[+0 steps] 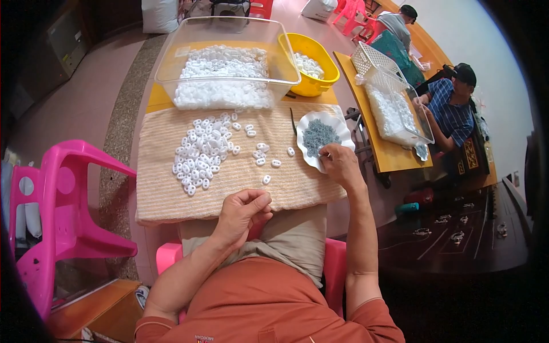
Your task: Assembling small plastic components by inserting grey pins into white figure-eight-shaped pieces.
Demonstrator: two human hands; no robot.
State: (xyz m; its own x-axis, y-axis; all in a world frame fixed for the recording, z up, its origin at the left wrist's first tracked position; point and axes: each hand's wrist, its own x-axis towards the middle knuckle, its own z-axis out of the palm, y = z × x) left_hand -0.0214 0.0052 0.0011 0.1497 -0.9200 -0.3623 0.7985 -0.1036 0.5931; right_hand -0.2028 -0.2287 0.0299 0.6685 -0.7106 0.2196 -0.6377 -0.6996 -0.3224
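Note:
My left hand [240,216] is closed in a pinch just off the near edge of the towel-covered table; whatever its fingers hold is hidden. At the right, the fingertips of my right hand [342,166] are drawn together at the near side of a white scalloped dish [343,132]. Inside that dish lies a heap of tiny grey-blue pieces [318,136], and my fingertips touch its edge. Small white oval plastic pieces with two holes form a pile [200,150] on the towel. Several loose ones, such as a white oval piece [266,179], lie between the pile and the dish.
A clear bin [229,86] of white pieces stands at the table's far side, beside a yellow basin [313,86] holding more. To the right, a person [452,106] works at another table [400,163]. A pink chair [74,200] stands at the left.

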